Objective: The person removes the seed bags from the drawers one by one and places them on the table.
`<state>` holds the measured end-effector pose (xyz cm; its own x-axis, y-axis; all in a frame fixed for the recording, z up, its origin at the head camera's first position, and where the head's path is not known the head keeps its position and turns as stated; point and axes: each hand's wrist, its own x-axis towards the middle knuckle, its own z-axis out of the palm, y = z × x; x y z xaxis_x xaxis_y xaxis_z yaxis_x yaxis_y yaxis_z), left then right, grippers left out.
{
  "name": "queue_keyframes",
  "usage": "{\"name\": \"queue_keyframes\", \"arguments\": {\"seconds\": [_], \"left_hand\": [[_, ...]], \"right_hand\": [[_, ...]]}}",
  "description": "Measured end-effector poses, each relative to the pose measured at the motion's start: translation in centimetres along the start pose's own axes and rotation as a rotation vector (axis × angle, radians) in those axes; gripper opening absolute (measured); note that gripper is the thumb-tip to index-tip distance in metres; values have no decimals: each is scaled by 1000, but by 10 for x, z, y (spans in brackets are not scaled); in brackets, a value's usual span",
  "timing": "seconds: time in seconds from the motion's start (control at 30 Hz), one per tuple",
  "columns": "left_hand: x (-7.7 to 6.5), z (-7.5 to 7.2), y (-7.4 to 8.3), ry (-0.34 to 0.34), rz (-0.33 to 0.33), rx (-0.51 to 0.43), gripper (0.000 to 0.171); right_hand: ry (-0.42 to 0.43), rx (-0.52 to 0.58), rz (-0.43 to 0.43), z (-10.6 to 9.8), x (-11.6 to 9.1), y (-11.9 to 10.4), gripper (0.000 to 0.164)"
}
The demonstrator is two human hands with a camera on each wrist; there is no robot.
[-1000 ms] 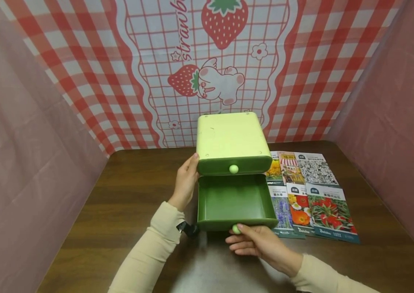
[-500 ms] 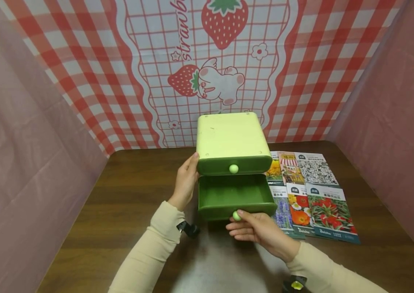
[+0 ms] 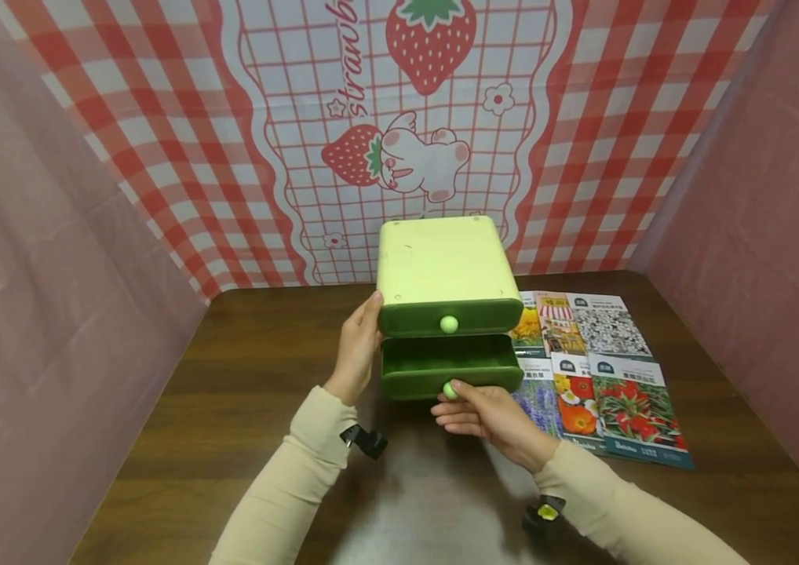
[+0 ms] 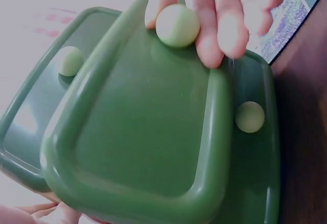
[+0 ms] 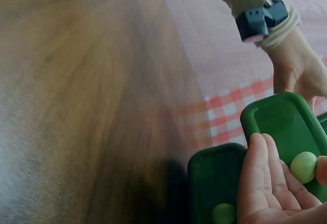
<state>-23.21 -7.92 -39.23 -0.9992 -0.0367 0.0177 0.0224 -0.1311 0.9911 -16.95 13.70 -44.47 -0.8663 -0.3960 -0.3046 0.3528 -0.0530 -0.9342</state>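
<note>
A small drawer cabinet [image 3: 447, 259] with a pale yellow-green top and dark green drawer fronts stands on the table. Its middle drawer [image 3: 414, 384] is partly pulled out, with a round light green knob [image 4: 178, 26] on its front. My right hand [image 3: 494, 420] pinches that knob between thumb and index finger, the other fingers extended beneath. Along the cabinet's left side rests my left hand [image 3: 357, 349], thumb by the top edge. Above and below, the top drawer [image 4: 30, 117] and bottom drawer [image 5: 212, 178] sit pushed in, each with its own knob.
Several seed packets with flower pictures, such as one with red blooms [image 3: 640, 412], lie in two rows right of the cabinet on the dark wooden table [image 3: 180, 439]. A red-checked strawberry cloth [image 3: 435, 94] hangs behind. Pink curtains [image 3: 39, 275] flank both sides.
The middle drawer has slid back toward the cabinet, leaving much less of its inside showing. My right hand has moved forward with its knob; my left hand has stayed at the side.
</note>
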Motion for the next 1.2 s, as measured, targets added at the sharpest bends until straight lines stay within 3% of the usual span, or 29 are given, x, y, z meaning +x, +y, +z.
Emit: {"name": "queue_keyframes", "arguments": {"seconds": [0.4, 1.2], "left_hand": [[1, -1, 4, 14, -20, 77, 74], [-1, 1, 6, 44, 16, 71, 73]], "right_hand": [[28, -3, -34, -3, 18, -3, 70], [137, 16, -48, -7, 51, -13, 60]]}}
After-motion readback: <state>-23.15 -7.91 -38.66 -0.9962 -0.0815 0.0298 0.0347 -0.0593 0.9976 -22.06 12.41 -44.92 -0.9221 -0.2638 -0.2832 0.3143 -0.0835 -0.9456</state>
